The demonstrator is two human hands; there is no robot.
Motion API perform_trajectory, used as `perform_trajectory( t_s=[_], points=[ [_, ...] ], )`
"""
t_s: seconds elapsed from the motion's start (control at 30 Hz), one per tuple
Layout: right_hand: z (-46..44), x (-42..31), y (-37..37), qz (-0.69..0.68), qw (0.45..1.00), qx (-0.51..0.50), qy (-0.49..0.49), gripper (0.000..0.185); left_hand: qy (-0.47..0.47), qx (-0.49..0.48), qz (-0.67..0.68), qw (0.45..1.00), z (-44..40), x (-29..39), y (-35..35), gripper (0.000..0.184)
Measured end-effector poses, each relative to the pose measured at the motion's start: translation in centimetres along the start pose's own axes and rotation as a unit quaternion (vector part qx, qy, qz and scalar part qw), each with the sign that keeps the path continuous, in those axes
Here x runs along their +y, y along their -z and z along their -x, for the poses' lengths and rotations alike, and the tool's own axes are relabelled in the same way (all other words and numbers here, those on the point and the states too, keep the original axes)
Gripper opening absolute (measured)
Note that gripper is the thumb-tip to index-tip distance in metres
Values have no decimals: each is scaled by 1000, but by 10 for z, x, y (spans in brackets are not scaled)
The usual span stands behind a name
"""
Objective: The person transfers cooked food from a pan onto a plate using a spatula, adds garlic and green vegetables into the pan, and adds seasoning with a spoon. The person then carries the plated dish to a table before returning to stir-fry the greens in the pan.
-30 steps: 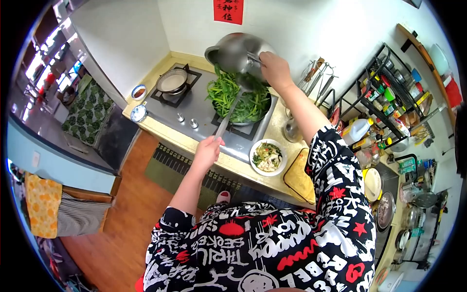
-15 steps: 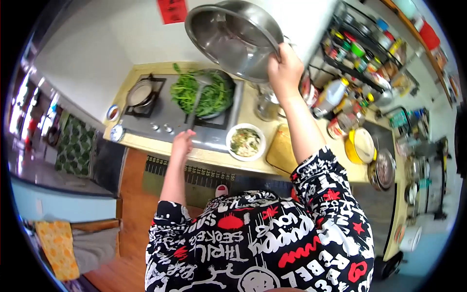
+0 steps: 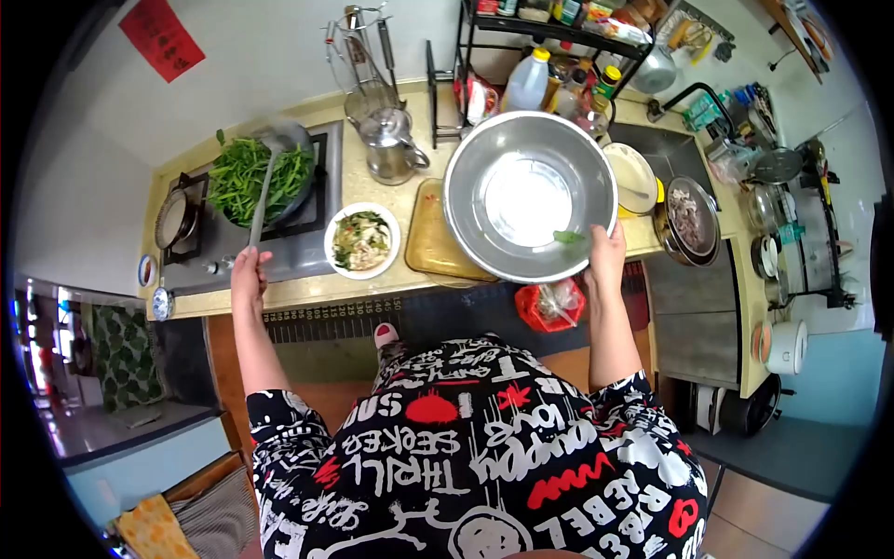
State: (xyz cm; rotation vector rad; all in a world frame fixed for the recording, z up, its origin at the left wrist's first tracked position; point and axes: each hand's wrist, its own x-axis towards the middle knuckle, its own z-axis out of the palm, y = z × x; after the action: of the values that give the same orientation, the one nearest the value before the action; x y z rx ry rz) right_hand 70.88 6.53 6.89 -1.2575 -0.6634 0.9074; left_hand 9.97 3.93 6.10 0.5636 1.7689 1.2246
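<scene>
My left hand (image 3: 249,278) is closed around the handle of a long metal spatula (image 3: 264,191). Its far end rests among leafy greens (image 3: 244,175) heaped in a dark wok (image 3: 300,160) on the stove. With my right hand (image 3: 607,253) I grip the rim of a large stainless steel basin (image 3: 475,219), held over the counter with its inside facing me. One green leaf (image 3: 567,237) clings inside the basin. Between the two hands stands a white bowl of chopped food (image 3: 361,240), beside an amber rectangular dish (image 3: 430,244) partly covered by the basin.
A small pot (image 3: 174,222) sits on the left burner. A metal pitcher (image 3: 389,149) stands behind the white bowl. On the right are a bottle rack (image 3: 559,37), a sink (image 3: 663,144) and a metal bowl of meat (image 3: 691,219). A red bag (image 3: 548,306) is below the counter edge.
My right hand has brought the basin down and right, from beside the wok to over the counter. My left hand still grips the spatula in the greens. The view has swung right.
</scene>
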Motion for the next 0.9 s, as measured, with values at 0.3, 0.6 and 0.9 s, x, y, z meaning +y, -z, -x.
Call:
perform_trajectory(
  t_s=[0.3, 0.6, 0.9],
  points=[
    [10, -6, 136, 55, 994, 65, -74, 30, 18, 11, 95, 995, -12, -4, -19, 18],
    [-13, 64, 179, -13, 989, 55, -139, 29, 48, 5, 90, 995, -32, -14, -18, 22],
    [-17, 82, 137, -71, 980, 49, -181, 31, 35, 25, 63, 997, -20, -11, -27, 29]
  ],
)
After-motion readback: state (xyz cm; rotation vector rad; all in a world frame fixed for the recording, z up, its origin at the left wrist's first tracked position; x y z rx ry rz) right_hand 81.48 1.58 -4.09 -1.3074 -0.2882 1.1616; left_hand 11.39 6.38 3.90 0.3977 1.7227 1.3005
